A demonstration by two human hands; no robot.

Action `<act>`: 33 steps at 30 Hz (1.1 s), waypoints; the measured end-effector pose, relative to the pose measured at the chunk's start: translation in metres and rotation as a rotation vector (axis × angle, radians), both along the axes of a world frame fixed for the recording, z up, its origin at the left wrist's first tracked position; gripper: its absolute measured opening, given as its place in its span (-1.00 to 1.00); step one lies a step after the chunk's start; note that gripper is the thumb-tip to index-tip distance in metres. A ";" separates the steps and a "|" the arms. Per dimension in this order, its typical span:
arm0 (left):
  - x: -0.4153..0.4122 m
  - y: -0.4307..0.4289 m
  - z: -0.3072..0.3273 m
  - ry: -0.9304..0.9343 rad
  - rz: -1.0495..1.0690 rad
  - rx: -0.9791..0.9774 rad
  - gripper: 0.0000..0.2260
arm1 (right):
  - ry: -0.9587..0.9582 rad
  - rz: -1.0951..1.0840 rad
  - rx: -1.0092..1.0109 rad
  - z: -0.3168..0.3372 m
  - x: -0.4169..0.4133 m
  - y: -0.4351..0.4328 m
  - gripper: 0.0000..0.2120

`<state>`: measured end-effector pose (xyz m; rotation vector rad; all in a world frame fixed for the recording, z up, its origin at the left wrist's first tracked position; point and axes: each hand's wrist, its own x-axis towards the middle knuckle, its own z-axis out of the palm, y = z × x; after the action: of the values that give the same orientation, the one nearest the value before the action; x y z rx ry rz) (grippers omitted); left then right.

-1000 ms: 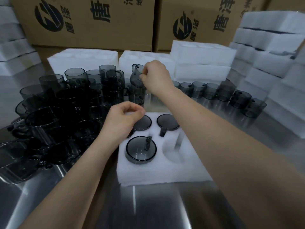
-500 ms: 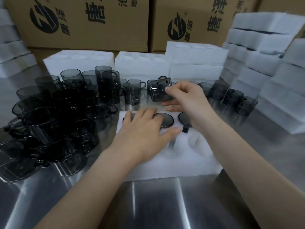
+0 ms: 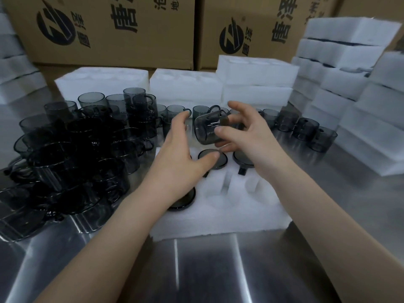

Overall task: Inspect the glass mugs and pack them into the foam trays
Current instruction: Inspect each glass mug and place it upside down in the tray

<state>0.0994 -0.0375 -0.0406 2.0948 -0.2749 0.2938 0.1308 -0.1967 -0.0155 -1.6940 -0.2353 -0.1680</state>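
Pinched glass mug [image 3: 207, 130] in right hand [image 3: 247, 137], axis lying left-right, handle up; spread left hand [image 3: 181, 158] open alongside; rim hidden.

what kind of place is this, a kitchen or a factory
Probably a factory packing station: dozens of identical glass mugs crowd a steel table, foam trays are stacked around, and printed cartons stand behind.

Entry 1: left hand [image 3: 181, 156], bare, short plain thumbnail showing.
Entry 2: right hand [image 3: 251, 141], bare, short plain thumbnail showing.
Entry 3: left forearm [image 3: 122, 226], right forearm [image 3: 323, 211], both uncovered, skin smooth, up to frame edge.
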 end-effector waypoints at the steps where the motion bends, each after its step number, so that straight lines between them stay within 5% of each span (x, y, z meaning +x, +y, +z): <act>1: -0.001 -0.001 0.001 -0.030 -0.006 0.006 -0.19 | -0.024 0.035 -0.021 0.000 -0.002 0.000 -0.47; 8: -0.002 -0.001 0.005 -0.178 0.042 0.068 -0.38 | -0.155 0.231 -0.117 -0.005 -0.012 0.004 -0.59; 20: -0.006 0.001 0.012 -0.274 -0.020 0.115 -0.45 | -0.007 0.043 0.058 -0.006 -0.009 0.010 -0.67; 29: 0.005 0.009 0.008 -0.132 -0.105 -0.218 -0.47 | 0.157 0.315 0.237 -0.002 -0.002 -0.006 -0.93; 33: 0.010 0.016 0.004 -0.046 -0.101 -0.282 -0.44 | 0.186 0.400 0.169 -0.002 -0.002 -0.010 -0.72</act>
<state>0.1092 -0.0212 -0.0362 1.7922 -0.3445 0.3024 0.1285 -0.2070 -0.0178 -1.4522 -0.4027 0.2591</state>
